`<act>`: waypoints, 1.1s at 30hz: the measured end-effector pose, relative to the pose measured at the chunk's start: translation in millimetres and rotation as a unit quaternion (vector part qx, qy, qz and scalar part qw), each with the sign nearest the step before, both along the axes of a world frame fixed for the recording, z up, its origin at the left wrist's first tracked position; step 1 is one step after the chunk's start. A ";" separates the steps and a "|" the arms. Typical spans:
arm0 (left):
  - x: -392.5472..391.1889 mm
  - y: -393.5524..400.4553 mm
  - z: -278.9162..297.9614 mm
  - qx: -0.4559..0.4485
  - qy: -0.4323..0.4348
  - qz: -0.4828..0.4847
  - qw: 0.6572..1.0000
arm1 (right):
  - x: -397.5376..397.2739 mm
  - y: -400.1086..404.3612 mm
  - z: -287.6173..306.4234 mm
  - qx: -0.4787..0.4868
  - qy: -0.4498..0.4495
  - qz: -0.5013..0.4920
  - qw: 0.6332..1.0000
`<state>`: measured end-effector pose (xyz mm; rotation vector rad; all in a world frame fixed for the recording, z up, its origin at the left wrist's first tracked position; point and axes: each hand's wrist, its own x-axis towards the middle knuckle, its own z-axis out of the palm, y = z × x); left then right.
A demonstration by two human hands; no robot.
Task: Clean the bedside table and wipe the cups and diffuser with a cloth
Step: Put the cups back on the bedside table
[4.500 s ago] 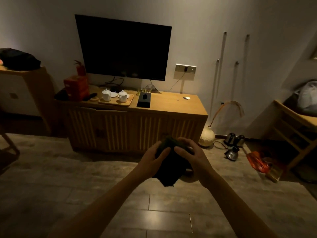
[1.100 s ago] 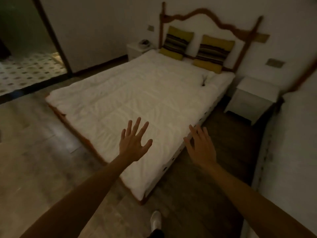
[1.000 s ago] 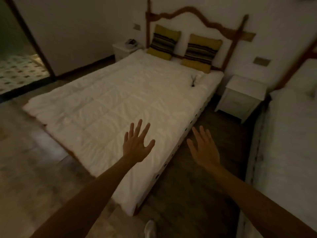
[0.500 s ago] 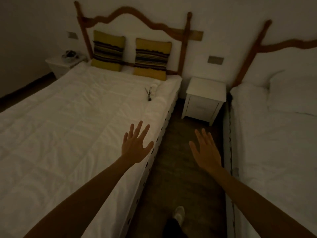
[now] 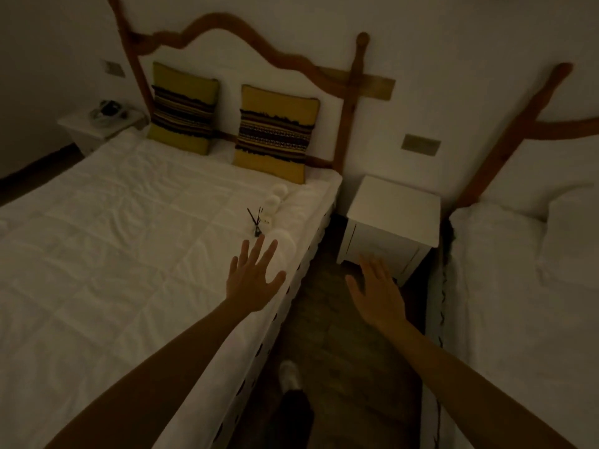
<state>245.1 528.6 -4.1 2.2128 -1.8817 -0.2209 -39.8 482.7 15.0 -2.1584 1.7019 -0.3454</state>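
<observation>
Dim bedroom, guest-room type. Two white-made beds: left bed [image 5: 129,254], right bed [image 5: 518,303], carved wooden headboard [image 5: 227,30], striped cushions [image 5: 275,128]. White bedside table [image 5: 393,209] between beds; second nightstand [image 5: 97,128] far left.

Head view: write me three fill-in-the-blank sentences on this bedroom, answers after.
1. Both the left hand and right hand hold ____.
2. The white bedside table stands between two ____.
3. The count of yellow striped cushions against the wooden headboard is ____.
Answers: nothing; beds; two
</observation>
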 end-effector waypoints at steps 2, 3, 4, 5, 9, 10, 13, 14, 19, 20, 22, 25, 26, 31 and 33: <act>5.5 -52.6 -10.6 0.006 0.008 0.013 1.000 | 7.4 -57.2 -5.0 0.006 -0.011 0.012 1.000; 13.3 -100.7 -20.2 0.015 0.014 0.025 0.999 | 16.8 -109.5 -13.5 0.008 -0.016 0.019 1.000; 14.2 -109.3 -23.8 0.018 0.014 0.028 0.999 | 17.5 -119.2 -14.5 0.013 -0.016 0.020 1.000; 18.0 -128.5 -27.9 0.026 0.014 0.032 0.999 | 21.5 -141.9 -18.2 0.014 -0.012 0.024 1.000; 41.2 -228.3 -47.5 0.056 0.040 0.061 0.996 | 42.7 -253.5 -32.9 0.063 -0.012 0.058 0.996; 48.4 -253.2 -46.5 0.060 0.043 0.064 0.995 | 50.8 -283.1 -33.0 0.066 -0.007 0.076 0.995; 66.0 -313.2 -39.7 0.072 0.071 0.080 0.992 | 74.4 -360.3 -34.6 0.086 -0.013 0.089 0.992; 70.8 -326.7 -40.0 0.071 0.087 0.085 0.990 | 82.4 -377.2 -37.2 0.095 -0.018 0.098 0.990; 108.9 -409.0 -47.2 0.071 0.129 0.120 0.982 | 136.6 -481.0 -51.7 0.104 -0.018 0.171 0.979; 117.5 -429.7 -59.4 0.078 0.149 0.144 0.975 | 153.1 -511.1 -64.3 0.122 -0.014 0.185 0.975; 123.5 -447.6 -67.7 0.078 0.165 0.164 0.969 | 172.6 -539.7 -73.6 0.137 -0.002 0.206 0.969; 131.9 -485.8 -93.0 0.088 0.184 0.216 0.955 | 206.3 -591.6 -105.3 0.189 0.010 0.244 0.951; 132.7 -498.3 -101.9 0.093 0.193 0.237 0.948 | 216.1 -608.3 -118.1 0.205 0.015 0.255 0.945; 136.4 -567.2 -160.8 0.131 0.231 0.323 0.908 | 269.1 -694.5 -182.1 0.274 0.076 0.317 0.905; 132.6 -584.4 -180.4 0.134 0.249 0.354 0.892 | 284.3 -710.6 -202.0 0.281 0.090 0.341 0.893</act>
